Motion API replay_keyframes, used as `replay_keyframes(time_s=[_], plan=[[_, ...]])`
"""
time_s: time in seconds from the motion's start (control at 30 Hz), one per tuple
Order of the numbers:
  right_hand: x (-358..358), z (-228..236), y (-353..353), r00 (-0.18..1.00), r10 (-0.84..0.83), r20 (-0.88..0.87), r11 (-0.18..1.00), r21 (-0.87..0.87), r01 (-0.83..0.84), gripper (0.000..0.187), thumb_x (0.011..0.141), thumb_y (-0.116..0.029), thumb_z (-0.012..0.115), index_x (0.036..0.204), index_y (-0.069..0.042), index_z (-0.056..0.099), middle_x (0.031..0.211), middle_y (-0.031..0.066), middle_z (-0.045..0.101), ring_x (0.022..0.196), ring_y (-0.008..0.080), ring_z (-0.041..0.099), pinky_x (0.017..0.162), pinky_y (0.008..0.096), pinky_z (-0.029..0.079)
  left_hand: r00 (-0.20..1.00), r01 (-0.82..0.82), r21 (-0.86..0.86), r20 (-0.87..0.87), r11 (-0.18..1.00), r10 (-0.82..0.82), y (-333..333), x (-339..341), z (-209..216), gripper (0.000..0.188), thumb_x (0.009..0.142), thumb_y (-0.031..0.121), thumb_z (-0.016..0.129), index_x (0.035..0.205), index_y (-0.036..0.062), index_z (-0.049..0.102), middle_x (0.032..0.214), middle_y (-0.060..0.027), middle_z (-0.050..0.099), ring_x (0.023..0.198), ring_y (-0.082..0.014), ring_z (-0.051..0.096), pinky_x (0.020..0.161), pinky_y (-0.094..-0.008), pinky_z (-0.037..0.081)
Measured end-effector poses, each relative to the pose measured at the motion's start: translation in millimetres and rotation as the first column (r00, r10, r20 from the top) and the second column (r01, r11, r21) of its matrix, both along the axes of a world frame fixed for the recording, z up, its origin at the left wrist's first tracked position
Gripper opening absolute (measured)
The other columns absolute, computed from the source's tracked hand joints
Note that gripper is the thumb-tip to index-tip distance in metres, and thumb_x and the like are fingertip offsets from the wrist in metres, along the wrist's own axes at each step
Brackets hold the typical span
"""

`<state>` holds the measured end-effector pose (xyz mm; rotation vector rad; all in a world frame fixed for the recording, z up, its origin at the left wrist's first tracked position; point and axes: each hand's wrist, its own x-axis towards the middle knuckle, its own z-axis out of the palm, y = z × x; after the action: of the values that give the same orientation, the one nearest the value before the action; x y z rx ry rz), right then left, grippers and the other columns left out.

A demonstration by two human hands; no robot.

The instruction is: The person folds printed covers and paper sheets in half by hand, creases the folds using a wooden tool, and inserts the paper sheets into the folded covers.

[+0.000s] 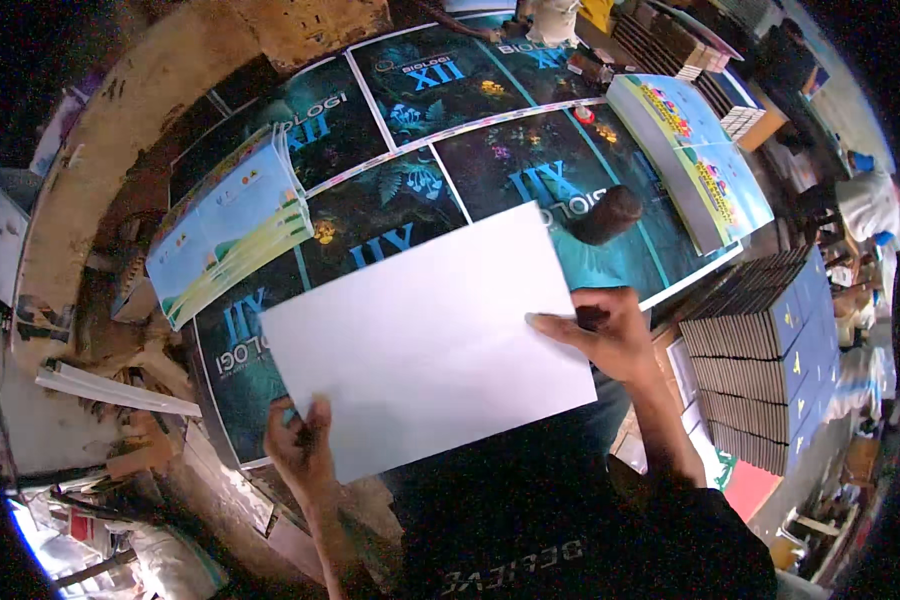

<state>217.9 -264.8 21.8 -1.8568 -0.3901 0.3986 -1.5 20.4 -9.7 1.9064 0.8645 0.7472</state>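
Observation:
A blank white sheet of paper (430, 340) is held up in front of me, tilted, with its right end higher. I cannot tell whether it is one sheet or several. My left hand (300, 445) is closed on its lower left edge, thumb on top. My right hand (610, 335) pinches the right edge, with the thumb over the face and the fingers behind. Under the paper lies a large dark printed sheet of book covers (390, 110), partly hidden by it. A dark brown rounded block (610, 215) rests on the printed sheet just beyond my right hand.
Light-blue and green printed covers lie in a pile (235, 225) at the left and another pile (705, 165) at the right. Tall stacks of blue books (760, 360) stand at my right. White strips (115, 388) jut out at the left. Other people (865, 205) sit at the far right.

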Motion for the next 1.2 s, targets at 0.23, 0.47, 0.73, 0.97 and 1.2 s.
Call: replay_keyframes(time_s=[0.23,0.47,0.73,0.97,1.2], plan=[[9,-12,2,0.988,0.094,-0.121,0.968,-0.219,-0.119,0.026,0.084,-0.022,0.080,0.094,0.002,0.076,0.068,0.0027,0.069,0.064,0.0032,0.056,0.055,0.0256,0.046,0.926,0.153,0.233,-0.372,0.960,-0.058,13,-16,1,0.026,0.088,0.009,0.069,0.113,0.0015,0.063,0.089,-0.0101,0.066,0.076,-0.0165,0.059,0.067,-0.0327,0.047],[7,-21,2,0.995,0.086,-0.050,0.987,-0.130,-0.092,0.020,0.084,-0.012,0.080,0.096,0.004,0.074,0.077,0.0027,0.071,0.067,0.0056,0.059,0.057,0.0236,0.047,0.740,0.618,0.356,-0.567,0.701,-0.364,25,-47,14,0.066,0.076,-0.014,0.057,0.138,0.0070,0.053,0.139,-0.0127,0.052,0.129,-0.0342,0.049,0.105,-0.0457,0.044],[10,-15,-1,0.991,0.057,-0.121,0.986,-0.146,-0.074,0.022,0.082,-0.015,0.082,0.092,0.003,0.074,0.075,0.0032,0.070,0.067,0.0056,0.059,0.060,0.0239,0.048,0.604,0.754,0.277,-0.650,0.595,-0.462,20,-48,0,0.077,0.076,-0.012,0.059,0.148,0.0082,0.041,0.154,-0.0153,0.033,0.142,-0.0353,0.036,0.115,-0.0517,0.036],[-3,21,-12,0.769,0.275,0.577,0.886,-0.463,0.031,0.046,0.082,-0.001,0.068,0.127,-0.009,0.060,0.113,0.0170,0.067,0.103,0.0336,0.067,0.088,0.0428,0.054,0.687,0.702,0.398,-0.595,0.591,-0.416,19,-54,-10,0.076,0.072,0.003,0.078,0.141,0.0040,0.046,0.148,-0.0169,0.043,0.136,-0.0384,0.043,0.110,-0.0541,0.036],[-6,5,-42,0.403,0.794,0.456,0.580,-0.766,-0.276,0.064,0.075,0.008,0.058,0.138,-0.003,0.052,0.148,0.0099,0.048,0.136,0.0259,0.049,0.104,0.0422,0.046,0.733,0.676,0.474,-0.505,0.564,-0.455,26,-43,-11,0.069,0.068,0.006,0.075,0.133,0.0021,0.052,0.141,-0.0172,0.050,0.126,-0.0392,0.050,0.105,-0.0531,0.039]])
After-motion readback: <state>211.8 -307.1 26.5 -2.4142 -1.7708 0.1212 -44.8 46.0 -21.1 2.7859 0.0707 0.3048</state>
